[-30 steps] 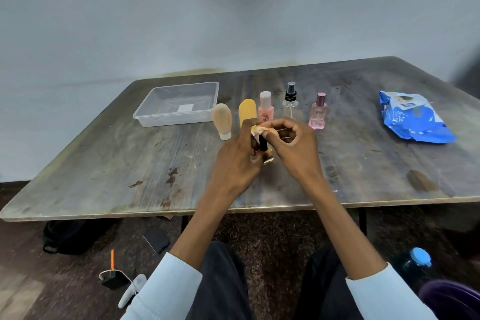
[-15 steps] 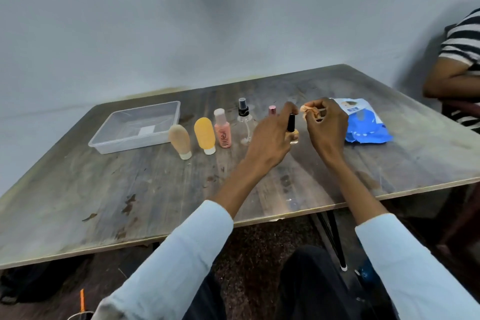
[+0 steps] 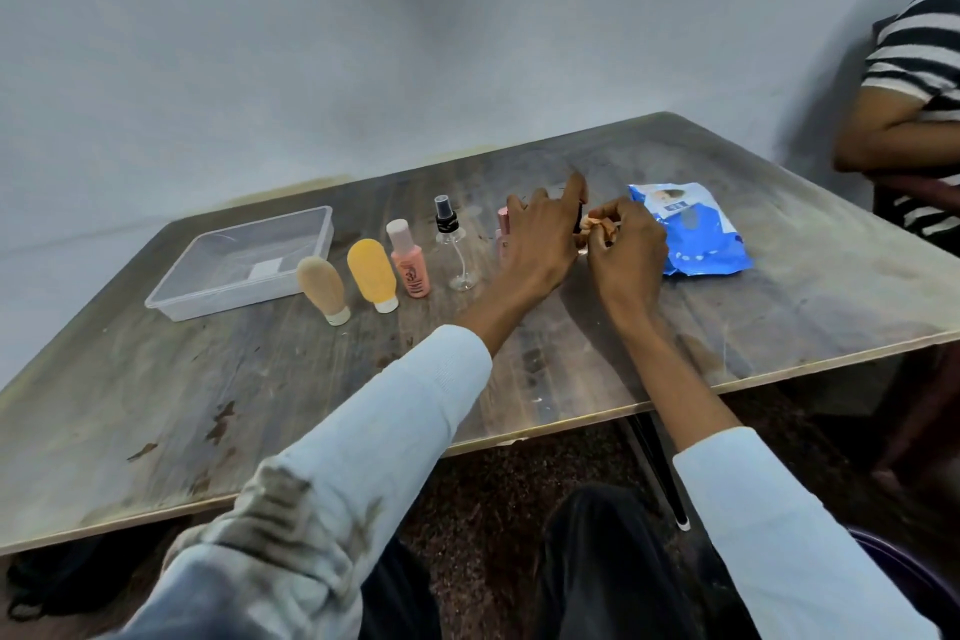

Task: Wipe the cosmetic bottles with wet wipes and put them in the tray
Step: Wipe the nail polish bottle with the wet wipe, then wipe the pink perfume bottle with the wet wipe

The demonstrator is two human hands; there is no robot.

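Observation:
My left hand (image 3: 540, 244) grips a small black-capped bottle (image 3: 577, 222), which is almost hidden behind its fingers; the index finger points up. Touching it on the right, my right hand (image 3: 628, 247) pinches a crumpled, orange-stained wipe (image 3: 597, 224) against that bottle. Standing in a row on the table are a beige tube (image 3: 322, 288), a yellow tube (image 3: 371, 273), a pink bottle (image 3: 410, 261) and a clear spray bottle (image 3: 454, 244). A pink perfume bottle (image 3: 502, 229) is partly covered by my left hand. The clear plastic tray (image 3: 244, 299) sits at the left with no bottles in it.
A blue wet-wipes pack (image 3: 691, 234) lies just right of my hands. A person in a striped shirt (image 3: 919, 83) sits at the table's right end. The worn wooden table (image 3: 260, 405) has its front edge near my knees.
Both hands, with the small bottle and wipe, have moved farther out and to the right, up beside the blue pack. My view has swung right, bringing the seated person into sight.

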